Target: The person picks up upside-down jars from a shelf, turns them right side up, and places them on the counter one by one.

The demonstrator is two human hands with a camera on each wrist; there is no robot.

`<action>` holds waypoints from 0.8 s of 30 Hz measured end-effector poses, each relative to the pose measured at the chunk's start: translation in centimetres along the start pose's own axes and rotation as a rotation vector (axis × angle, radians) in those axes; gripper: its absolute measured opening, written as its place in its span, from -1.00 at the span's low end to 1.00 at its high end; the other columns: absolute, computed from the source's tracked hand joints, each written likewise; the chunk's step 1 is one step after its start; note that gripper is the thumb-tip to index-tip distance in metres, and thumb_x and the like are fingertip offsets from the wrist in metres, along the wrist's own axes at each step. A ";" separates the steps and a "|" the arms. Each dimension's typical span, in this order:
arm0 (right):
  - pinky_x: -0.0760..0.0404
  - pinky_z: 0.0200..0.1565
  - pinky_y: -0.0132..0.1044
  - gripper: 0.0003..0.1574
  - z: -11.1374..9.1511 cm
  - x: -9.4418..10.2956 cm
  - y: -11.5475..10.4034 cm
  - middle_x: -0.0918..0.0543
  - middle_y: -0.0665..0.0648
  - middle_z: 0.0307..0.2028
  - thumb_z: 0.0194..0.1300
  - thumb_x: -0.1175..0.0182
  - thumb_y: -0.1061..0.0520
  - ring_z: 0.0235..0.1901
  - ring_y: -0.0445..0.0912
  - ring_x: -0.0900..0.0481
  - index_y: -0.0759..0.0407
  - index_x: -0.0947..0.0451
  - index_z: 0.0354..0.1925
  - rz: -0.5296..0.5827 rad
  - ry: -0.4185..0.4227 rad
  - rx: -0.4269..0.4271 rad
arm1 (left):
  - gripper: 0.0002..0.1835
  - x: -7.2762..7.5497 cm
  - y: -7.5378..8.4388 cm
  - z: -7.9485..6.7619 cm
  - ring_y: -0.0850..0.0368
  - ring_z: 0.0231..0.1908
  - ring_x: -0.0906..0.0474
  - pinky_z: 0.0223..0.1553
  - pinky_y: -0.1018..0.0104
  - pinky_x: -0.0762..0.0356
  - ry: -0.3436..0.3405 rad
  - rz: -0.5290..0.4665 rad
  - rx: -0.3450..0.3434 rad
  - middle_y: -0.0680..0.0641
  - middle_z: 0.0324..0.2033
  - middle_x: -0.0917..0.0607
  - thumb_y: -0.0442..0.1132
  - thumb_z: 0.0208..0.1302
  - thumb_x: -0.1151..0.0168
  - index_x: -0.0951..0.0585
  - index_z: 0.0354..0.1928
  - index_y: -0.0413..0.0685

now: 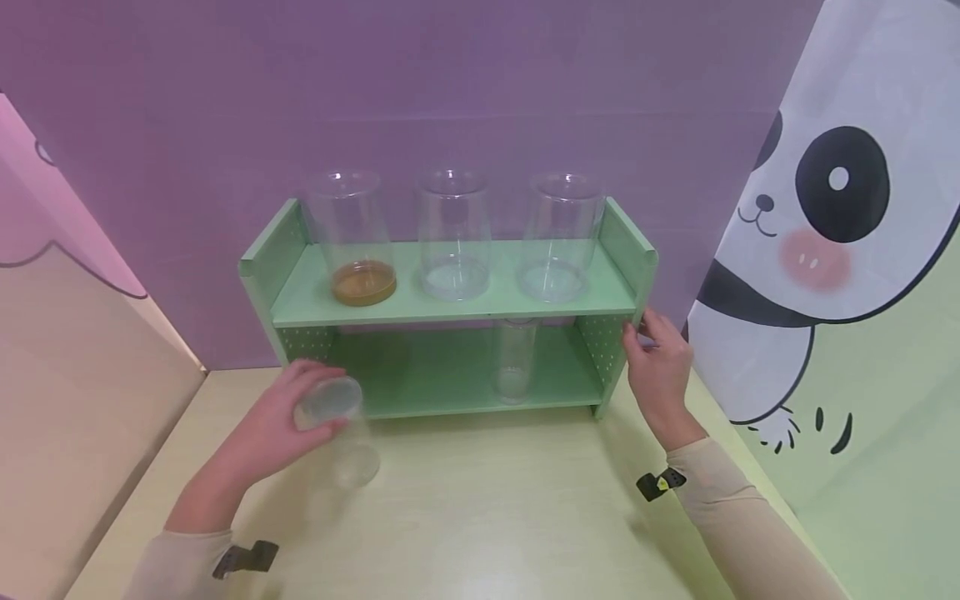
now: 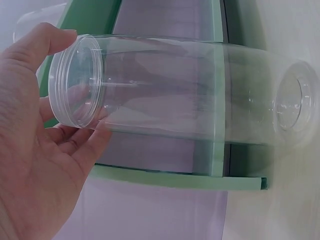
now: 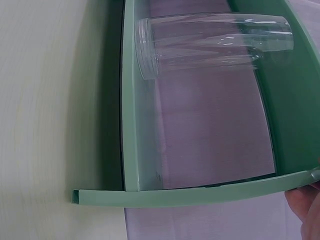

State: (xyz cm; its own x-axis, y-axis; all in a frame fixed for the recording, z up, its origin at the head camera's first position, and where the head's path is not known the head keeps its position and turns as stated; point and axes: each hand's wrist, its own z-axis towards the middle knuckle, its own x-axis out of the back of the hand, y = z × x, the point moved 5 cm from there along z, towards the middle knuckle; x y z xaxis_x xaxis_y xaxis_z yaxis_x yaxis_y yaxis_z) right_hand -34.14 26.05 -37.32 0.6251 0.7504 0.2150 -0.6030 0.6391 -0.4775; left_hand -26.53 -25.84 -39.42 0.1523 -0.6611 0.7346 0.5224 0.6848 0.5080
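My left hand holds a tall clear plastic jar by its ringed upper end, in front of the left side of a green two-tier shelf. In the left wrist view thumb and fingers curl round that end of the jar; whether its base touches the table cannot be told. At the opposite side, my right hand grips the front edge of the shelf's right side panel. In the right wrist view only a bit of this hand shows. A slim clear jar stands on the lower tier, right of centre.
Three wide clear jars stand on the upper tier: one with a brown base at left, a middle one and a right one. A purple backdrop rises behind, and a panda-printed panel borders the pale table.
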 end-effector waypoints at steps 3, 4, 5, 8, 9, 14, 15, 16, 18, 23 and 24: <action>-0.56 -0.15 -0.77 -0.56 0.0 0.0 0.0 -0.83 0.34 -0.11 0.41 -0.32 0.48 -0.18 0.26 -0.84 0.33 -0.78 0.20 -0.004 0.001 0.002 | -0.34 0.2 -0.2 -0.2 -0.09 0.12 -0.61 0.07 -0.21 -0.64 0.005 0.005 0.003 -0.02 0.20 -0.59 -0.20 0.26 -0.64 -0.64 0.40 0.01; -0.55 -0.15 -0.77 -0.56 0.0 0.0 -0.1 -0.83 0.34 -0.12 0.41 -0.32 0.48 -0.18 0.26 -0.84 0.33 -0.78 0.20 -0.007 0.003 0.004 | -0.34 0.3 -0.3 -0.3 -0.10 0.12 -0.61 0.07 -0.22 -0.64 0.005 0.003 0.004 -0.02 0.20 -0.59 -0.21 0.26 -0.64 -0.64 0.40 0.00; -0.55 -0.16 -0.78 -0.56 0.0 0.0 -0.1 -0.83 0.34 -0.12 0.41 -0.32 0.48 -0.18 0.26 -0.84 0.33 -0.78 0.20 -0.008 0.004 0.005 | -0.34 0.4 -0.4 -0.4 -0.10 0.12 -0.61 0.07 -0.21 -0.64 0.007 0.006 0.009 -0.02 0.20 -0.59 -0.21 0.26 -0.64 -0.64 0.40 0.00; -0.55 -0.18 -0.78 -0.56 0.0 0.0 -0.1 -0.83 0.34 -0.11 0.40 -0.32 0.49 -0.17 0.26 -0.84 0.34 -0.78 0.20 -0.009 0.005 0.003 | -0.34 0.5 -0.7 -0.5 -0.08 0.14 -0.60 0.08 -0.17 -0.63 0.012 0.015 0.023 -0.02 0.22 -0.58 -0.22 0.26 -0.64 -0.64 0.40 0.00; -0.54 -0.19 -0.78 -0.56 0.0 0.0 -0.1 -0.83 0.34 -0.11 0.40 -0.32 0.49 -0.17 0.26 -0.84 0.34 -0.78 0.20 -0.007 0.006 0.001 | -0.33 0.6 -0.7 -0.6 -0.08 0.14 -0.60 0.08 -0.16 -0.63 0.014 0.018 0.025 -0.02 0.22 -0.58 -0.22 0.26 -0.65 -0.64 0.40 -0.01; -0.55 -0.20 -0.78 -0.55 0.0 0.1 -0.2 -0.83 0.35 -0.10 0.39 -0.31 0.51 -0.16 0.28 -0.84 0.35 -0.77 0.20 -0.001 0.005 -0.009 | -0.33 0.8 -0.9 -0.8 -0.11 0.17 -0.60 0.10 -0.03 -0.59 0.026 0.022 0.009 -0.05 0.22 -0.59 -0.22 0.26 -0.64 -0.63 0.40 -0.06; -0.55 -0.20 -0.78 -0.55 0.0 0.1 -0.2 -0.83 0.35 -0.10 0.39 -0.31 0.51 -0.16 0.28 -0.84 0.35 -0.77 0.20 0.000 0.005 -0.011 | -0.34 0.8 -1.0 -0.8 -0.11 0.17 -0.60 0.11 -0.02 -0.58 0.028 0.024 0.005 -0.05 0.22 -0.59 -0.23 0.26 -0.64 -0.63 0.40 -0.06; -0.55 -0.20 -0.78 -0.55 -0.1 0.1 -0.2 -0.83 0.35 -0.10 0.39 -0.31 0.51 -0.16 0.28 -0.84 0.35 -0.77 0.20 0.001 0.005 -0.012 | -0.34 0.8 -1.0 -0.8 -0.11 0.18 -0.60 0.12 0.00 -0.56 0.030 0.024 0.002 -0.05 0.22 -0.59 -0.23 0.27 -0.63 -0.63 0.40 -0.05; -0.55 -0.20 -0.78 -0.55 -0.1 0.1 -0.2 -0.83 0.34 -0.09 0.40 -0.31 0.51 -0.16 0.27 -0.84 0.35 -0.77 0.20 0.001 0.005 -0.013 | -0.33 0.9 -1.0 -0.8 -0.13 0.19 -0.59 0.13 0.00 -0.55 0.034 0.027 -0.003 -0.06 0.22 -0.59 -0.24 0.26 -0.63 -0.63 0.41 -0.05; -0.55 -0.21 -0.78 -0.56 -0.1 0.0 -0.3 -0.83 0.35 -0.10 0.41 -0.31 0.50 -0.17 0.27 -0.84 0.35 -0.77 0.20 -0.005 0.006 -0.006 | -0.33 1.0 -1.2 -0.8 -0.17 0.18 -0.61 0.13 -0.14 -0.58 0.037 0.035 -0.007 -0.09 0.22 -0.59 -0.24 0.26 -0.62 -0.62 0.41 -0.06; -0.55 -0.21 -0.78 -0.56 -0.1 0.0 -0.4 -0.83 0.34 -0.10 0.41 -0.31 0.49 -0.17 0.27 -0.84 0.34 -0.77 0.21 -0.006 0.006 -0.004 | -0.33 1.1 -1.2 -0.8 -0.19 0.19 -0.61 0.13 -0.20 -0.59 0.035 0.034 -0.006 -0.10 0.23 -0.59 -0.24 0.27 -0.62 -0.62 0.42 -0.07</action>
State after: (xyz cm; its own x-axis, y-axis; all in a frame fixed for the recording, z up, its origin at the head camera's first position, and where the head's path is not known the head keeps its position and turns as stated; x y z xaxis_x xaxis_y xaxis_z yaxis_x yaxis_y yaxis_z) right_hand -33.90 25.81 -37.21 0.6314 0.7458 0.2124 -0.5974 0.6425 -0.4800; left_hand -26.31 -27.61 -39.62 0.1992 -0.6479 0.7352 0.5211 0.7054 0.4805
